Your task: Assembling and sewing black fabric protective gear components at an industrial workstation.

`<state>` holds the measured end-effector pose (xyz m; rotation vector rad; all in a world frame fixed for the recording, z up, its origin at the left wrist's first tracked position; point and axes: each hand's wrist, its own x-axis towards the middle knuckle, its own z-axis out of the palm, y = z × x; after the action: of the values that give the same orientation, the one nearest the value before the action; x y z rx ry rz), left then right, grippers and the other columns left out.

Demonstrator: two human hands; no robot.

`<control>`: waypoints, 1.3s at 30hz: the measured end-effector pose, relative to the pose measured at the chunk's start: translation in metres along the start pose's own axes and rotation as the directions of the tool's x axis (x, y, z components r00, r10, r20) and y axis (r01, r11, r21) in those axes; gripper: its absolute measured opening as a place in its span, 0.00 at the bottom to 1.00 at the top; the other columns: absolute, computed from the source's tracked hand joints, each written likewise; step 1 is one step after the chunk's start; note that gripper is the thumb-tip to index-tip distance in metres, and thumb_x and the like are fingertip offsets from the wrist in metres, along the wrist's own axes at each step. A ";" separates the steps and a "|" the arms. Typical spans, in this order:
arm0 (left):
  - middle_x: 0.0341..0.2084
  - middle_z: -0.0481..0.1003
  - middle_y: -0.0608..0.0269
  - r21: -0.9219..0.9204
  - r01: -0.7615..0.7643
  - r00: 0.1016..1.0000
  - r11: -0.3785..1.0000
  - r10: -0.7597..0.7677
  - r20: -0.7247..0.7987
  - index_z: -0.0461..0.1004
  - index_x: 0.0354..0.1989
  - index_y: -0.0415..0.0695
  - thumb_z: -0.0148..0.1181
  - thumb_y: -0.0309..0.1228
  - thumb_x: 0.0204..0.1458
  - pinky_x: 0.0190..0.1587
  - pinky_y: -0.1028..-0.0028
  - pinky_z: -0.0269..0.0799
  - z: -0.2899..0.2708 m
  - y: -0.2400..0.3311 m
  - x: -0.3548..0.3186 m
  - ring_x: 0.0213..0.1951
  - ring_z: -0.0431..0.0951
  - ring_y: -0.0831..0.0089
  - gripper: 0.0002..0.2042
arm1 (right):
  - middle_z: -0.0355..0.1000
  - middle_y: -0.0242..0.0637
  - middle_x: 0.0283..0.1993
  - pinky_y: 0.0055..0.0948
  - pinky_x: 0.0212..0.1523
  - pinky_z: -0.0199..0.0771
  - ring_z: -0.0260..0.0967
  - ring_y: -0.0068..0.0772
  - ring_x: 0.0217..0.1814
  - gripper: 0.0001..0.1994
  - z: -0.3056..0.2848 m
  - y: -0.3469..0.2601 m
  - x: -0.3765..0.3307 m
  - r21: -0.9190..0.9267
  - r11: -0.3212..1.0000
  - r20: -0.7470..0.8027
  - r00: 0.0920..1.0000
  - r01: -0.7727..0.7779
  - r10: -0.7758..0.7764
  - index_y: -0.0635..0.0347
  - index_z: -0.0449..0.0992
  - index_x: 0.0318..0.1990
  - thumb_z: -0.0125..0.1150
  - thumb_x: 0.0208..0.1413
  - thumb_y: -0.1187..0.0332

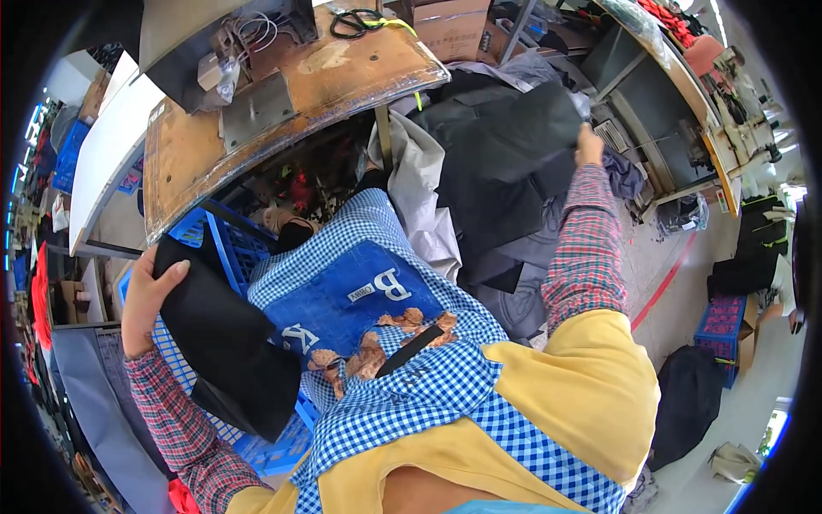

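Observation:
On the left, my left hand (pixel 151 295) grips the upper edge of a black fabric piece (pixel 224 347), thumb on top. The piece hangs down over a blue plastic basket (pixel 224 257) beside my lap. My right arm reaches forward to the right, where my right hand (pixel 589 146) pinches the edge of a dark grey fabric panel (pixel 531 124). That panel lies across a heap of black and grey cloth (pixel 505 218); the fingers' far side is hidden. A blue checked apron (pixel 428 385) covers my lap.
A worn wooden table (pixel 342 81) stands ahead, with black-handled scissors (pixel 355 23) on it. Pale grey cloth (pixel 419 171) hangs beside the heap. At right are another worktable (pixel 685 86), a black bag (pixel 687 403) and a crate (pixel 723 330).

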<state>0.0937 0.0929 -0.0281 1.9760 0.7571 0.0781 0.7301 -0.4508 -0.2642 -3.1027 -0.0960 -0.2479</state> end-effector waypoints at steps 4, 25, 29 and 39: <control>0.28 0.74 0.72 0.069 -0.030 0.999 0.997 0.033 -0.043 0.73 0.40 0.38 0.65 0.32 0.54 0.36 0.81 0.69 0.031 0.024 -0.009 0.32 0.72 0.85 0.12 | 0.73 0.59 0.48 0.44 0.46 0.73 0.74 0.55 0.42 0.22 0.002 -0.120 -0.068 0.782 0.622 -0.155 0.978 0.035 0.140 0.72 0.73 0.44 0.61 0.53 0.57; 0.36 0.74 0.52 0.325 -0.195 0.969 0.925 0.131 0.208 0.70 0.50 0.38 0.63 0.40 0.54 0.47 0.68 0.68 0.068 0.032 -0.037 0.41 0.74 0.60 0.21 | 0.77 0.45 0.37 0.32 0.40 0.73 0.76 0.37 0.39 0.18 -0.298 -0.279 -0.287 0.822 -0.345 -0.344 -0.088 0.453 -0.935 0.66 0.74 0.48 0.66 0.56 0.62; 0.38 0.75 0.55 0.204 -0.297 0.924 0.933 0.228 0.306 0.71 0.50 0.36 0.61 0.38 0.56 0.48 0.71 0.69 0.059 0.054 -0.046 0.41 0.75 0.66 0.19 | 0.76 0.38 0.40 0.29 0.45 0.72 0.73 0.27 0.42 0.19 -0.350 -0.231 -0.230 0.667 -0.245 -0.361 0.017 0.704 -0.932 0.66 0.74 0.51 0.68 0.54 0.68; 0.40 0.77 0.56 0.565 -0.595 0.803 0.571 0.460 0.380 0.73 0.48 0.41 0.57 0.22 0.46 0.58 0.66 0.58 0.110 0.040 -0.054 0.48 0.75 0.62 0.17 | 0.75 0.31 0.38 0.23 0.45 0.69 0.70 0.21 0.41 0.17 -0.324 -0.186 -0.220 0.809 0.051 -0.092 0.211 0.586 -0.973 0.68 0.75 0.47 0.68 0.50 0.74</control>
<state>0.1087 -0.0341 -0.0391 2.8107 -0.0118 -0.0367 0.4508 -0.2891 0.0249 -1.7571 -1.6359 0.5306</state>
